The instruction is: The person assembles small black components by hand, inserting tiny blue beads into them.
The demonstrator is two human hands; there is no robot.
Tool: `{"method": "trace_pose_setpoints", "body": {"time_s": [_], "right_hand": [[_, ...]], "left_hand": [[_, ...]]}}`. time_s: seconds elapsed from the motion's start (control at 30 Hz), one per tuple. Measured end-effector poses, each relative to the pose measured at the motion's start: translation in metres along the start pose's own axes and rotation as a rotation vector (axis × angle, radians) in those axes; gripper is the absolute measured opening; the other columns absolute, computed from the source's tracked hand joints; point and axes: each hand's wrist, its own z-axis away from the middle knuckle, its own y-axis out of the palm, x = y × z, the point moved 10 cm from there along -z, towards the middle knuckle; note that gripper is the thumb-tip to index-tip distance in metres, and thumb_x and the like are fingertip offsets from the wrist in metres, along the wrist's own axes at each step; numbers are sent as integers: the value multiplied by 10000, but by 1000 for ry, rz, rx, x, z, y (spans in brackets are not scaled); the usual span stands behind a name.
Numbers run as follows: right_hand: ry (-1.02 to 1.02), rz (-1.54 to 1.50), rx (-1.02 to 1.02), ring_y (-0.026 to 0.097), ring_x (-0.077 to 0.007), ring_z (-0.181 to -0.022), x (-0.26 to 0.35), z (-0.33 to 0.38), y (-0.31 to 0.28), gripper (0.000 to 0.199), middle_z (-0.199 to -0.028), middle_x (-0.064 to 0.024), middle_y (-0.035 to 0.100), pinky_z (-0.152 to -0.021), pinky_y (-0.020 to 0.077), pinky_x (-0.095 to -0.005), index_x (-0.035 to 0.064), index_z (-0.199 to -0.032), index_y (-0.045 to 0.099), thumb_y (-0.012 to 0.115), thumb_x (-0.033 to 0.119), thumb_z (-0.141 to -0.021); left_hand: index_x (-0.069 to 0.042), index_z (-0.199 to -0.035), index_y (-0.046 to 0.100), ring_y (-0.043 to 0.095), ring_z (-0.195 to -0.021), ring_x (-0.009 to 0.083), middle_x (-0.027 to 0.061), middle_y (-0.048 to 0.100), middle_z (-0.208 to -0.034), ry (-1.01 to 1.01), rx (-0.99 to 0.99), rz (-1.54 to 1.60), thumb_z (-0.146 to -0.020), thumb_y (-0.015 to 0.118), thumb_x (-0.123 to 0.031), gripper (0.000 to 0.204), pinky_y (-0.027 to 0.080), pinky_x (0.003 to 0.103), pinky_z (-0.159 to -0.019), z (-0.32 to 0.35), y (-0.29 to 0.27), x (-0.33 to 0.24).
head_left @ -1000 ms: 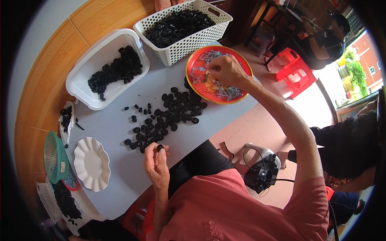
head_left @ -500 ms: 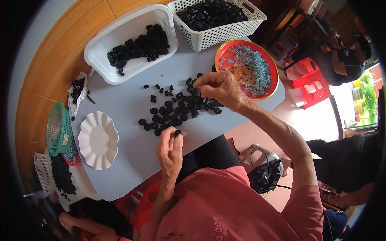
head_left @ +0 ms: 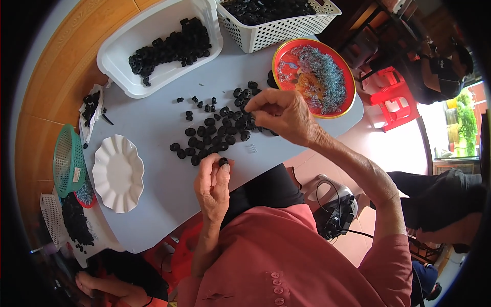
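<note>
A black ring-shaped piece (head_left: pixel 223 161) is sitting in the left hand (head_left: pixel 211 187), just beside the near edge of the grey table (head_left: pixel 163 192); thumb and fingers are closing snugly round it. At about one o'clock from it the right hand (head_left: pixel 292 118) is hovering over the loose pile of black rings (head_left: pixel 209 134), thumb and fingers curling toward each other with a narrow gap; whether they are gripping a tiny part, I cannot tell.

The step appears to be single-piece handwork: one hand is steadying a ring while the other is poised apart from it. Bringing the two together would be calling for a firm left pinch and fine right fingertip aim.

At two o'clock from the held ring, a few silvery slivers (head_left: pixel 250 148) are lying loose; at eleven, small black studs (head_left: pixel 200 104) are scattering. Farther out, a red tray (head_left: pixel 353 100) of silvery-blue bits (head_left: pixel 330 77) is standing at one to two o'clock, a white basin (head_left: pixel 113 60) at eleven, a scalloped white dish (head_left: pixel 118 174) at nine.
</note>
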Motion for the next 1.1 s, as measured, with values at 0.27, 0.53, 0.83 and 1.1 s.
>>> {"method": "trace_pose_setpoints", "body": {"time_s": [0.27,0.53,0.83,1.1], "right_hand": [[20,-196,66,624,-108,-716,-29,56,47,179,-831,-52,653,-672,517,-252,21,-939,678,643,25,-763],[-21,-138,0,648,-121,-742,-26,30,59,162,-830,-58,655,-694,521,-251,10,-935,673,646,15,-775],[-148,-421,84,671,-137,-773,1,25,62,117,-911,-71,625,-715,542,-253,-40,-961,618,595,-37,-846],[-303,-207,39,645,-134,-737,10,29,71,138,-891,-74,634,-672,526,-264,4,-935,637,617,-36,-804]], "left_hand": [[-4,-1072,539,468,-714,73,30,579,-853,4,9,-33,-933,548,-61,150,421,208,-627,0,-1,0],[2,-1076,540,467,-712,77,37,566,-852,24,-17,-36,-936,546,-65,155,422,213,-626,0,-3,-1],[18,-1077,549,507,-751,77,27,569,-833,-35,-10,72,-941,552,-55,155,448,216,-698,-1,-1,-1],[10,-1053,562,493,-688,60,3,564,-805,42,-21,-16,-942,572,-87,147,433,202,-625,-1,-3,-4]]}}
